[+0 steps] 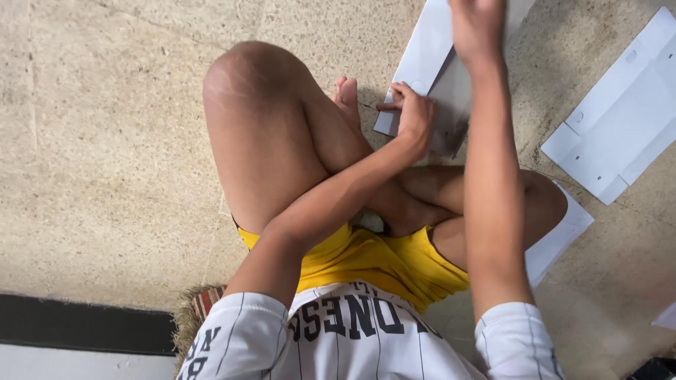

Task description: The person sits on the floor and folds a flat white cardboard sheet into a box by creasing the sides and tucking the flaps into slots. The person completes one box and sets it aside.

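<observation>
I sit cross-legged on a stone floor in yellow shorts and a white striped jersey. A flat white cardboard sheet (431,49) lies on the floor in front of my feet. My left hand (412,112) grips its near corner with bent fingers. My right hand (477,24) presses down on the sheet farther up, partly cut off by the top edge of the view.
Another flat die-cut white sheet (620,119) with small holes lies on the floor at the right. A third white sheet (560,236) sticks out from under my right knee. A woven mat (197,309) is beneath me. A dark strip (77,327) runs along the lower left.
</observation>
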